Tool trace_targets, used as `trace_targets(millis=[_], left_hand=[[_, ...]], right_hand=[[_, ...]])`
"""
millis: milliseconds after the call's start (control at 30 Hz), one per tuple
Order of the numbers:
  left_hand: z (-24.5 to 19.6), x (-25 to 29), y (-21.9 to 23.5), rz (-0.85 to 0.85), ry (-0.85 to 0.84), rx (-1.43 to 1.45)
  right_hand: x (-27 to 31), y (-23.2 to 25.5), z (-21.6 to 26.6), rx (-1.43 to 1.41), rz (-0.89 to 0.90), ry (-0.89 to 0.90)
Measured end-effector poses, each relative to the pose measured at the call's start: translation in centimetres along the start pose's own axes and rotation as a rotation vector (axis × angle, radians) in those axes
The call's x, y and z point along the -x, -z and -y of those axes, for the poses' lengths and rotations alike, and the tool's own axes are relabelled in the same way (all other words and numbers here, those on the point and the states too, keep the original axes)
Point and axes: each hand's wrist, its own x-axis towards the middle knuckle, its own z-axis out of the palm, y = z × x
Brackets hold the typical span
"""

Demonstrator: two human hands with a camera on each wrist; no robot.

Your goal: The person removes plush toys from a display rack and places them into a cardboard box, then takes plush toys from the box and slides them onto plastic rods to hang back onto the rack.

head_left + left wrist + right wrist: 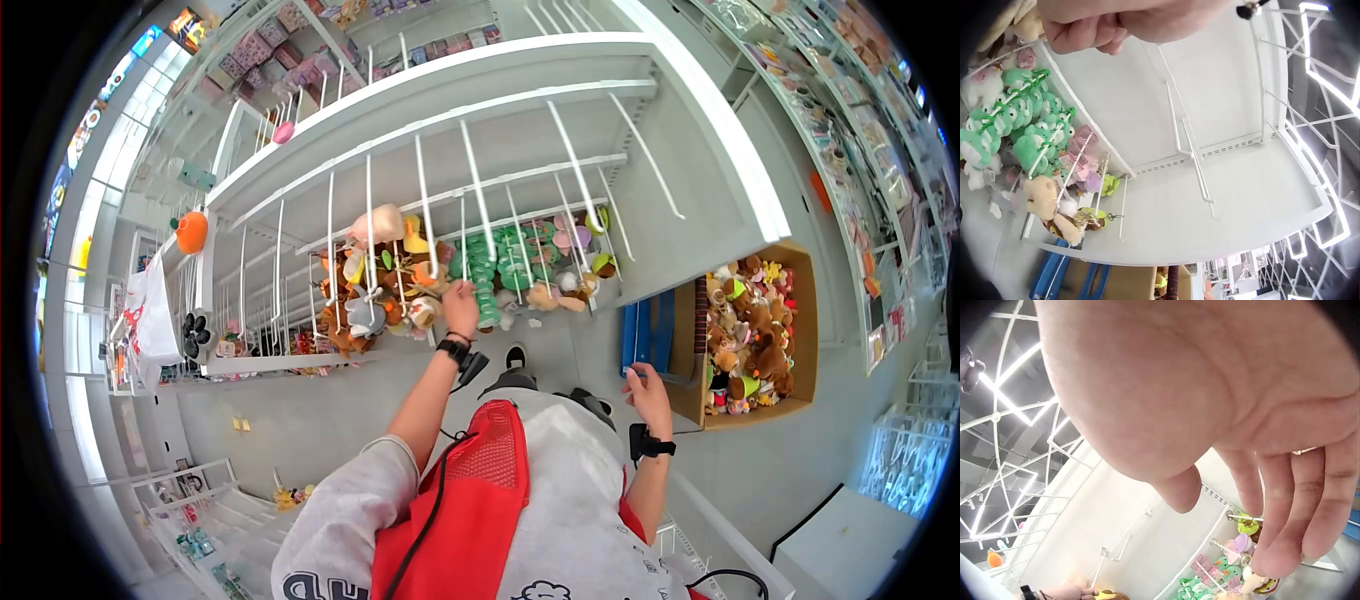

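Note:
My left hand (460,310) reaches up at the front of the white rack's hooks, beside a row of green plush toys (487,300). In the left wrist view its fingers (1085,34) look bent, close to a tan plush (1027,26); I cannot tell whether they hold anything. Brown, grey and white plush toys (368,312) hang left of this hand. My right hand (650,398) is in the air near the blue bin, its fingers (1282,550) loosely bent and holding nothing. A small tan plush (1041,197) hangs on a hook right of the green ones.
Long white hooks (473,175) stick out from the rack toward me. At the right, a cardboard box (806,340) full of plush toys stands beside a blue bin (648,335). More stocked shelves (790,140) line the right side. An orange object (190,232) sits at the rack's left end.

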Motion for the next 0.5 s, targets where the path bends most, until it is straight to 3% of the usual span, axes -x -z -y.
trace_targets(millis=[100, 167, 233, 300, 433, 500], left_hand=[[-0.1, -2.0, -0.9, -0.007, 0.118, 0.008], [-0.9, -2.2, -0.2, 0.113, 0.253, 0.075], [-2.5, -2.7, 0.3, 0.147, 0.25, 0.089], [-6.1, -2.7, 1.5, 0.357, 0.491, 0.336], [-5.1, -3.5, 0.7, 0.471, 0.56, 0.243], [-6.1, -3.3, 0.9, 0.405, 0.53, 0.177]], right_hand=[[-0.4, -3.8, 2.3, -0.027, 0.022, -0.033], [-0.1, -6.1, 3.3, -0.034, 0.053, -0.056], [-0.1, -7.8, 4.5, -0.004, 0.098, -0.018], [0.0, -9.0, 5.9, 0.022, 0.111, -0.011], [-0.2, -10.5, 8.1, 0.088, 0.175, 0.029], [-1.0, -11.3, 9.3, 0.123, 0.225, 0.045]])
